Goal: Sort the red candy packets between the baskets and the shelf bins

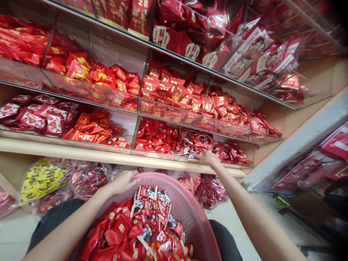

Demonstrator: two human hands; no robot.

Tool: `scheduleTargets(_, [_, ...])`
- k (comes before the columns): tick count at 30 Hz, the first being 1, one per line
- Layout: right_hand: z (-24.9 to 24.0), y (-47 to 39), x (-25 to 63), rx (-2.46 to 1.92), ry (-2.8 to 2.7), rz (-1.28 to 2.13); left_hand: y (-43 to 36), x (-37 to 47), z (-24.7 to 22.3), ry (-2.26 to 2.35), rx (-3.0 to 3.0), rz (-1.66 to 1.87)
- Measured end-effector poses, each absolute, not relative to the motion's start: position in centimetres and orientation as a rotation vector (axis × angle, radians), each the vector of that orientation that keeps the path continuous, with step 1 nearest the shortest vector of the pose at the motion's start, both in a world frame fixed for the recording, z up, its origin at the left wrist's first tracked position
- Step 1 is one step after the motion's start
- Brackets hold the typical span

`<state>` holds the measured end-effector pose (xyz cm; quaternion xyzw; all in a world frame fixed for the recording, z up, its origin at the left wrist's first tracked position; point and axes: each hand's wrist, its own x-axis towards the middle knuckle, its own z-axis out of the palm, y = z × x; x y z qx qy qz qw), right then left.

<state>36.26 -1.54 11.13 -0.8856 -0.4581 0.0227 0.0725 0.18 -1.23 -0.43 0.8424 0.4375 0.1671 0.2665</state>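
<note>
A pink perforated plastic basket [197,217] sits between my knees, holding plain red packets [116,232] and red-and-white printed packets [148,203]. My left hand [123,182] grips its rim at the far left side, fingers curled over the edge. My right hand [208,158] reaches to the bottom shelf, at the front lip of a clear bin with small red, black and white packets [199,140]. Its fingertips are among or against these packets; they are small and partly hidden, so I cannot make out whether they hold one.
Clear-fronted bins of red packets [168,90] fill the shelves above. Below the wooden shelf edge [67,154] lie plastic bags of packets, including a yellow bag [42,177]. A white panel [296,141] bounds the shelf at right, with more red goods [310,166] beyond.
</note>
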Motion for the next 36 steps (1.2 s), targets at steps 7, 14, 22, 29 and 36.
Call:
scheduleTargets(7, [10.6, -0.8, 36.6, -2.399, -1.185, 0.247, -1.1, 0.2, -0.6, 1.208, 2.319, 0.418])
scheduleTargets(14, [11.4, -1.7, 37.0, -2.191, -1.142, 0.419, -0.8, 0.2, -0.9, 1.233, 2.357, 0.411])
scheduleTargets(22, [12.6, -5.2, 37.5, -2.013, -1.13, 0.597, -1.1, 0.0, -0.6, 1.207, 2.278, 0.434])
scheduleTargets(29, [11.9, -10.7, 34.1, -1.596, -1.418, 0.554, -1.1, 0.3, -0.9, 1.14, 2.187, 0.556])
scheduleTargets(36, [6.4, -14.2, 25.7, -1.404, -1.798, 0.878, -2.1, 1.8, 1.6, 0.905, 1.845, 0.856])
